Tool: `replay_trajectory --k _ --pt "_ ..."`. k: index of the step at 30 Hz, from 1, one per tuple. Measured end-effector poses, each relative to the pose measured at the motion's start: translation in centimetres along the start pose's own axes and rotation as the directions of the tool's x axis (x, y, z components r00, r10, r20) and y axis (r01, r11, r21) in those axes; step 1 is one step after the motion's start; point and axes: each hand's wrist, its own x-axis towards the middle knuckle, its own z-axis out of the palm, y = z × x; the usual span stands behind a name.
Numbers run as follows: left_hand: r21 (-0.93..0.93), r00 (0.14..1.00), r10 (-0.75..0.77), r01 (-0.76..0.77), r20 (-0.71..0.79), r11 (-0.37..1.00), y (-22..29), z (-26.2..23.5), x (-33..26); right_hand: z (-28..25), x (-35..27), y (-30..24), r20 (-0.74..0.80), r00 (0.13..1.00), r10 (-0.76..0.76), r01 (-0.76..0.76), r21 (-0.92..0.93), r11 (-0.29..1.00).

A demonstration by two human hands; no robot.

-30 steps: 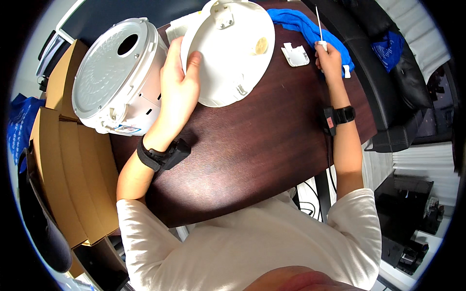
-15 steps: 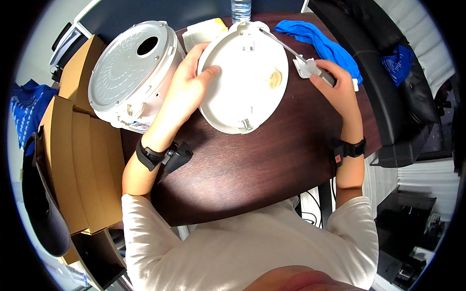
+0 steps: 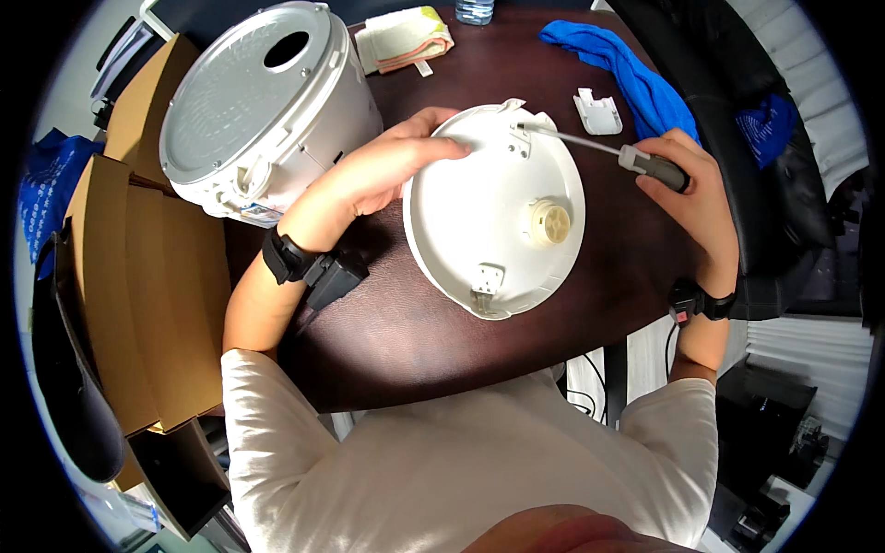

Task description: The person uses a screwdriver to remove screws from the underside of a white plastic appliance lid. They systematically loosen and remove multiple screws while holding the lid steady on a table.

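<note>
My left hand (image 3: pixel 406 158) grips the left rim of a round white plastic lid (image 3: pixel 475 212), tilted above the table, thumb on its face. The lid carries a cream round fitting (image 3: pixel 551 224) on its right side and small screwed-on brackets at top and bottom. In my right hand (image 3: pixel 690 184) is a screwdriver (image 3: pixel 653 166) with a grey handle. Its shaft points left, the tip at or close to the lid's upper bracket (image 3: pixel 519 140); whether it touches a screw I cannot tell. A small white plastic piece (image 3: pixel 598 111) lies beyond the screwdriver on the table.
A white appliance body (image 3: pixel 267 111) with a grey metal top stands at the left, beside cardboard boxes (image 3: pixel 157 304). Farther back are a folded cloth (image 3: pixel 406 40), a bottle (image 3: pixel 474 10) and a blue cloth (image 3: pixel 627 78). A black sofa (image 3: pixel 737 120) borders the right side.
The lid has come nearer and slightly right, tilted so its cream fitting shows more from the side. The screwdriver and my right hand have moved right and nearer; the white piece is now uncovered.
</note>
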Motion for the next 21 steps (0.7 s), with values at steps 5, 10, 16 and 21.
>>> replay_trajectory --k 5,10,16,21 --pt "0.143 0.998 0.020 -0.012 -0.052 0.990 -1.7 -0.4 1.8 2.5 -0.8 3.4 -0.040 0.996 0.079 -0.067 0.246 0.967" --pt "0.262 0.986 0.143 -0.115 -0.090 0.958 -1.3 -0.7 0.4 6.0 -1.7 3.6 0.052 0.983 0.173 -0.177 0.485 0.856" --pt "0.511 0.987 -0.009 0.092 -0.163 0.854 1.1 2.4 -3.8 7.3 -3.0 3.8 0.084 0.985 0.149 -0.171 0.513 0.841" --pt "0.498 0.993 0.095 -0.045 -0.075 0.866 0.0 2.1 -3.5 7.3 -4.2 3.0 0.116 0.985 0.131 -0.170 0.452 0.876"
